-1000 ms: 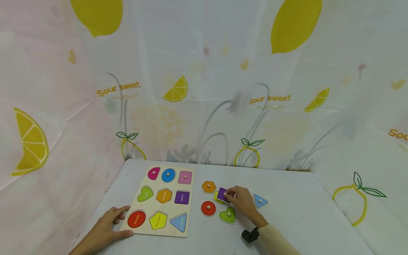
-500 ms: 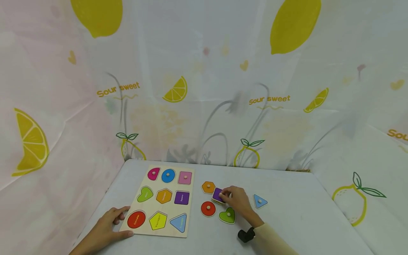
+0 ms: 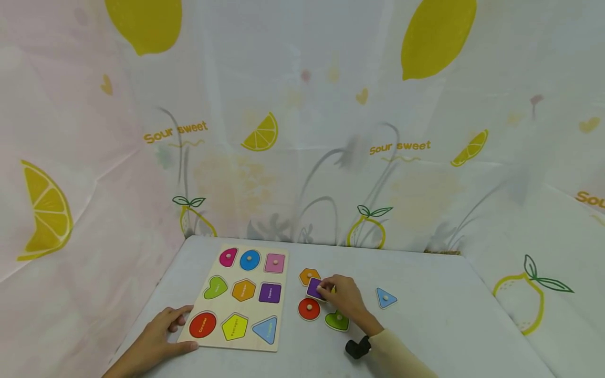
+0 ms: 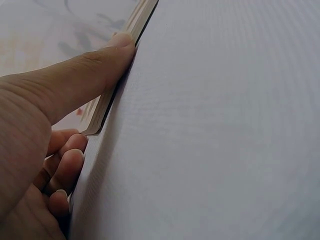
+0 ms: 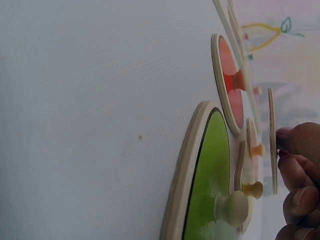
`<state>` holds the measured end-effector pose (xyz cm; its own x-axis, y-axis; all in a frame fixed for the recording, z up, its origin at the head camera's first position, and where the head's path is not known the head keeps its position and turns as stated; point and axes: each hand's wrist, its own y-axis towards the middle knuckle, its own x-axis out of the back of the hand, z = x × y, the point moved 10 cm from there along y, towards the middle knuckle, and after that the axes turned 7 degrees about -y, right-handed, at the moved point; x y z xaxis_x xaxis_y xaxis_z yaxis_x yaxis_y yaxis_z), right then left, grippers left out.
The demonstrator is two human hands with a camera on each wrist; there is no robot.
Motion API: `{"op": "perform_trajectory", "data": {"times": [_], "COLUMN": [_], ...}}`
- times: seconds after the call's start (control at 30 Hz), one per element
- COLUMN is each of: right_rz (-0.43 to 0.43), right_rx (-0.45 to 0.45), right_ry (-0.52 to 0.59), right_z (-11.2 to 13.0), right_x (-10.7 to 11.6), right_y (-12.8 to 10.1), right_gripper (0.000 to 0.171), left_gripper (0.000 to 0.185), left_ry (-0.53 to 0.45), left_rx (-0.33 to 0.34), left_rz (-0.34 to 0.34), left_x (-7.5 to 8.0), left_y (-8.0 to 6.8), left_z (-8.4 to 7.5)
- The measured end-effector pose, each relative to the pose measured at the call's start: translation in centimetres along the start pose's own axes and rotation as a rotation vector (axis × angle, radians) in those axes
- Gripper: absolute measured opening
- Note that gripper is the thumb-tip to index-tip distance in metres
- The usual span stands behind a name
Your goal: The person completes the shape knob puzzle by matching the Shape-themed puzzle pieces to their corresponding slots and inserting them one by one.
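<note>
In the head view my left hand (image 3: pixel 158 333) grips the near left corner of a wooden puzzle board (image 3: pixel 226 306), thumb on its front edge and fingers by its left edge. The left wrist view shows that thumb (image 4: pixel 90 72) pressed along the board's edge. My right hand (image 3: pixel 348 300) pinches the knob of a purple square puzzle piece (image 3: pixel 313 287). From the right wrist the square (image 5: pixel 273 142) appears edge-on, raised above the other pieces. A yellow pentagon piece (image 3: pixel 333 289) is mostly hidden behind the right hand.
Near the right hand lie an orange hexagon piece (image 3: pixel 309 275), a red circle piece (image 3: pixel 309 310) and a green heart piece (image 3: pixel 337 321). A blue triangle piece (image 3: pixel 386 298) lies farther right. Knobbed pieces fill the board's back row. Printed cloth walls surround the white table (image 3: pixel 449 325).
The right hand has carried the purple square leftward, over the yellow pentagon and towards the board. The left hand and the board have stayed put.
</note>
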<state>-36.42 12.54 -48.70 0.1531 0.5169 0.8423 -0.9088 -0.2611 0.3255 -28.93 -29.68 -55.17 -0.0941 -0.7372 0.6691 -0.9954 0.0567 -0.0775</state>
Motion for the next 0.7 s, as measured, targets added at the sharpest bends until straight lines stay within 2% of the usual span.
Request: {"op": "perform_trajectory", "data": {"times": [0.2, 0.57, 0.7], "right_rz": [0.022, 0.03, 0.039], "right_rx": [-0.003, 0.053, 0.076], "right_ry": [0.004, 0.039, 0.051], "right_z": [0.6, 2.2, 3.1], "right_x": [-0.6, -1.5, -1.9], "right_y": [0.3, 0.8, 1.0], "right_gripper": [0.012, 0.013, 0.013], "left_gripper": [0.105, 0.099, 0.102], "left_ry": [-0.002, 0.007, -0.013], "left_rx": [0.02, -0.024, 0.001], "left_rz": [-0.006, -0.007, -0.009], "left_x": [0.1, 0.2, 0.1], "left_y": [0.1, 0.0, 0.0], "left_z": [0.2, -0.2, 0.1]}}
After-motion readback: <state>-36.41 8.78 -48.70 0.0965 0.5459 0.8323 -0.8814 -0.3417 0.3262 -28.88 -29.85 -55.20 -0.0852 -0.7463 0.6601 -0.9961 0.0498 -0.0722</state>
